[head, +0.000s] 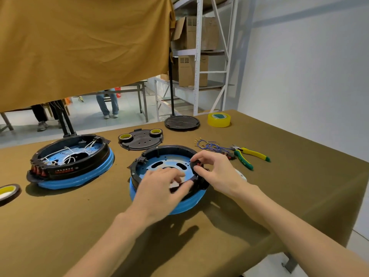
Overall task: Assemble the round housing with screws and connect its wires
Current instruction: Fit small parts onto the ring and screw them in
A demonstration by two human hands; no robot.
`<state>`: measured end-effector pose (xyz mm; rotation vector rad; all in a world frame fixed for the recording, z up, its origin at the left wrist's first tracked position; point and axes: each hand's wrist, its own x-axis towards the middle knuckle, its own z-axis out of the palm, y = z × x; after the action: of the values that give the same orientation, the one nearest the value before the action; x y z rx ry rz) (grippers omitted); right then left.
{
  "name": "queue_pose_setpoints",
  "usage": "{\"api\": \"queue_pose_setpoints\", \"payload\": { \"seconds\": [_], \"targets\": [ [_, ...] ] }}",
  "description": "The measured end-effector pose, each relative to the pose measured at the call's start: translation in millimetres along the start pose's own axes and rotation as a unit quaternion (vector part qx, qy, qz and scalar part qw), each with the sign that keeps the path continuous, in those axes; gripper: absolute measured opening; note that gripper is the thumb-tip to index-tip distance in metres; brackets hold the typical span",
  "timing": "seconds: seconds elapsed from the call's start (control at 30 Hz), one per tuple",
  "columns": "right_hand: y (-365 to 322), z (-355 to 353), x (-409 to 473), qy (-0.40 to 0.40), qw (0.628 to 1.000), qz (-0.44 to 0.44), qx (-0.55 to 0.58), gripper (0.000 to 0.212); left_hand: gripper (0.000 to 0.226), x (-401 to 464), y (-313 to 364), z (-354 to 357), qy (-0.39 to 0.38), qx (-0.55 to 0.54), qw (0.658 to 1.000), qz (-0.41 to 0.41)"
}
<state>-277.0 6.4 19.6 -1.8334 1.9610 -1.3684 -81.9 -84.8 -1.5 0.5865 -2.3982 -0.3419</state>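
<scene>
both hands (211, 166) at round housing (159, 156) right rim.

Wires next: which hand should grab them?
Right, probably. The blue wires lie just beyond the right hand, beside the pliers; the left hand would have to cross the housing.

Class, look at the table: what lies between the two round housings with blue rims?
In the head view, only bare olive cloth lies between the wired housing and the housing being worked on.
</scene>
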Motion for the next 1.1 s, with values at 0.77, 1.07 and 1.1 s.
{"api": "queue_pose_setpoints", "payload": {
  "seconds": [0.77, 1.07, 1.1],
  "targets": [
    [-4.4, -8.0, -38.6, 0.052, 0.998, -0.002, 0.021, 0.028, 0.049, 21.6, 14.5, 21.2, -0.027, -0.101, 0.993, 0.047],
    [4.0, -14.1, -42.6, -0.001, 0.994, 0.011, 0.105, 0.042, 0.048, 14.8, 10.5, 32.3, 0.008, -0.045, 0.996, 0.077],
    [4.8, -13.7, -42.6, -0.003, 0.994, 0.011, 0.109, 0.042, 0.048, 13.7, 9.2, 33.7, 0.012, -0.031, 0.996, 0.080]
  ]
}}
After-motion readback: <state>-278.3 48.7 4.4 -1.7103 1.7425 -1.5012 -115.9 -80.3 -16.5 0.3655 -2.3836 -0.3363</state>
